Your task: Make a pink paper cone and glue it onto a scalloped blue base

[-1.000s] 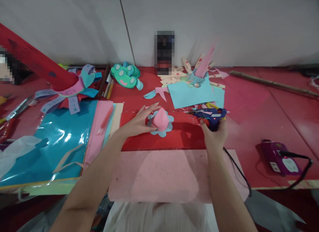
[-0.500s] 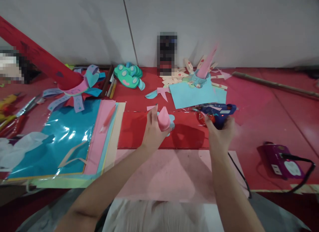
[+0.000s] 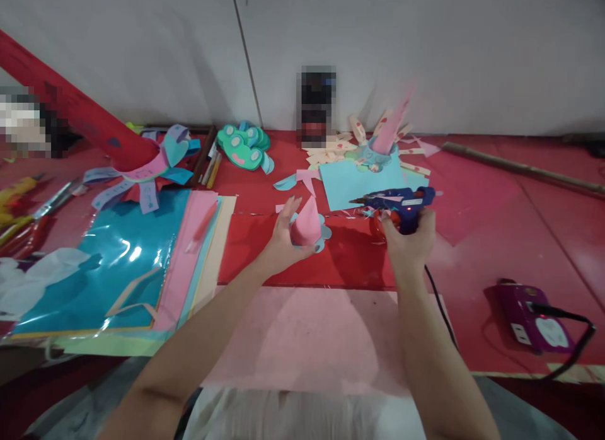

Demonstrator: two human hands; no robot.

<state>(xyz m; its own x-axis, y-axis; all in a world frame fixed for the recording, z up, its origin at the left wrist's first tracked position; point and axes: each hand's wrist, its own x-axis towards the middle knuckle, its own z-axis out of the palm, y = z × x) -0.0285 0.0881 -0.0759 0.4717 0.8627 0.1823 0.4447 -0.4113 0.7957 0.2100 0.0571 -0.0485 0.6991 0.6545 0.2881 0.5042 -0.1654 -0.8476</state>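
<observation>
A pink paper cone (image 3: 308,223) stands point up on the red board, with pale blue scalloped petals (image 3: 325,233) around its base. My left hand (image 3: 282,243) curves round the cone's left and front sides, thumb and fingers against it. My right hand (image 3: 412,238) is wrapped round the handle of a dark blue glue gun (image 3: 397,200), its nozzle pointing left above a light blue sheet (image 3: 343,185). A small red light shows on the gun. Under the nozzle lies a red round thing (image 3: 378,224), partly hidden by my right thumb.
Left are stacked coloured sheets (image 3: 132,251), scissors (image 3: 50,207) and a red tube (image 3: 94,118) with paper strips. Green frog-like cutouts (image 3: 241,145) and a second pink cone (image 3: 392,131) lie at the back. A purple power box (image 3: 534,317) and a stick (image 3: 510,162) are right.
The glue gun has moved left and up a little in my right hand. The pink cone, tilted before, now shows more upright, and my left hand has shifted slightly left with looser fingers.
</observation>
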